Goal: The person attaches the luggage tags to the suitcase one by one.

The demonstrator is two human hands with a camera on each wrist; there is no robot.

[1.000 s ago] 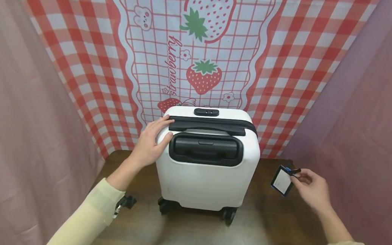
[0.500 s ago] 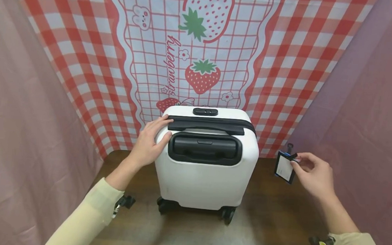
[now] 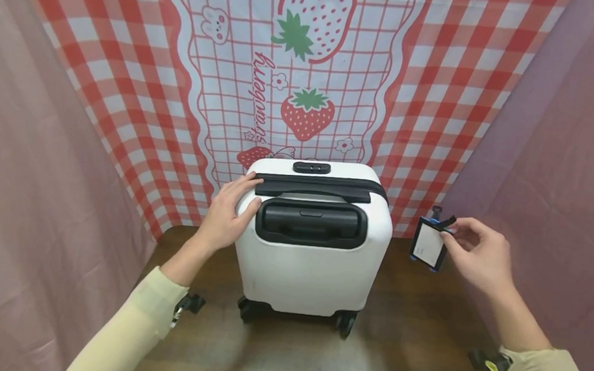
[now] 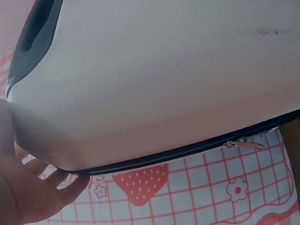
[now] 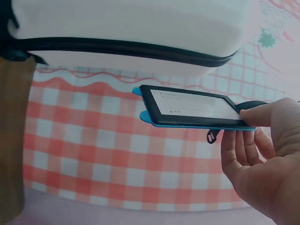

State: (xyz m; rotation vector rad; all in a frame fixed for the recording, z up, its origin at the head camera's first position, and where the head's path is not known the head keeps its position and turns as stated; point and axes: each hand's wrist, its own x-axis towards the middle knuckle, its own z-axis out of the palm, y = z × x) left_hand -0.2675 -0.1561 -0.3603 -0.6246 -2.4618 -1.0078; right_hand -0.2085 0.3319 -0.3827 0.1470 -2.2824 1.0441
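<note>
A white suitcase (image 3: 311,278) stands upright on its black wheels, its carry handle (image 3: 313,192) and recessed trolley handle (image 3: 311,224) facing up. My left hand (image 3: 226,215) rests on its upper left corner, fingers spread along the top edge and thumb on the near face. In the left wrist view the fingertips reach the black zipper seam (image 4: 154,158). To the suitcase's right, my right hand (image 3: 481,253) pinches a luggage tag (image 3: 429,245) between thumb and fingers. The tag has a black frame, blue edges, a white card and a black strap (image 5: 253,105).
The suitcase stands on a brown wooden surface (image 3: 285,360). Behind it hangs a red checked cloth with strawberries (image 3: 144,83). Pink curtains (image 3: 33,190) hang on both sides. A zipper pull (image 4: 246,144) sits on the side seam.
My right hand has moved upward with the luggage tag, which rises beside the suitcase and tilts slightly. My left hand stays on the suitcase corner.
</note>
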